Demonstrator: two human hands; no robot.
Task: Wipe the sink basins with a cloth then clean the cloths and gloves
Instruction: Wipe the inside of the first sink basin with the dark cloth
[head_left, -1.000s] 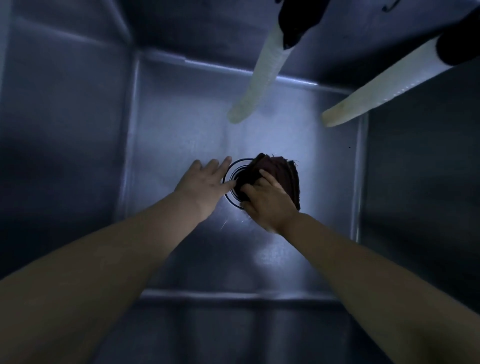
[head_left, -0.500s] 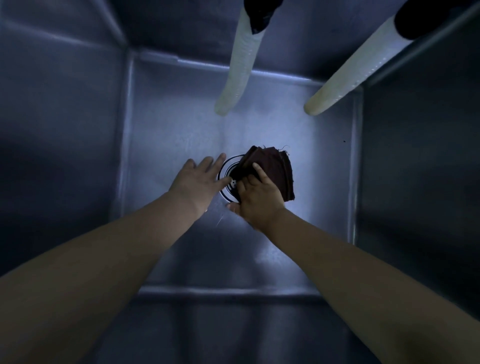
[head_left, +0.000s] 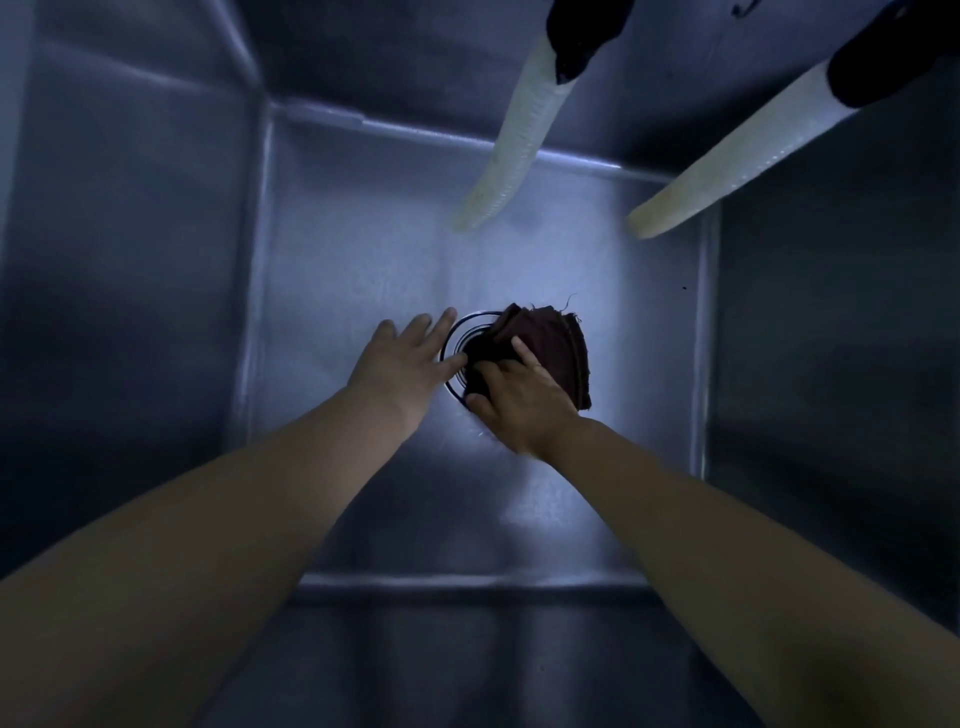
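Both my arms reach down into a deep steel sink basin (head_left: 322, 270), dim w/ a bright patch on the floor round the drain (head_left: 460, 332).

My right hand (head_left: 519, 400) is on the cloth (head_left: 550, 348), fingers curled over its near edge and gripping it, pressing it down on the basin floor right over the drain's right half. Cloth is dark maroon, almost black in this light, folded or bunched into several layers w/ a fan of edges showing at the top. Frayed threads stick out at its upper right corner. It looks limp, thick-ish; can't tell if it's wet.

My left hand (head_left: 410, 358) lies spread, fingers straight and a bit apart, flat on the basin floor just left of the drain, fingertips touching the drain's ring. It holds nothing. Thumb sits close to the cloth's left edge.

Above, two pale ribbed hoses (head_left: 519, 140) hang down into the basin from dark fittings at the top, ends well clear of the floor.
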